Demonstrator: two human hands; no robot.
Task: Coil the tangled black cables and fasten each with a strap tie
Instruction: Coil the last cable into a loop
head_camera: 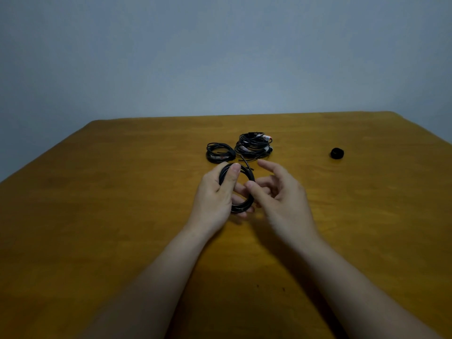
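My left hand [217,192] grips a round coil of black cable [249,182], thumb on top and fingers through the ring, just above the table. A short cable end sticks up from the coil's far side. My right hand [276,189] hovers beside the coil's right edge, fingers loosely bent, thumb tip near the cable; whether it touches is unclear. Farther back lie a small black cable coil [220,152] and a larger tangled black cable bundle [253,145] with white and red plugs. A black strap tie roll [337,153] sits at the right.
The wooden table [122,192] fills the lower view, its far edge meeting a plain blue-grey wall. Both of my forearms reach in from the bottom edge.
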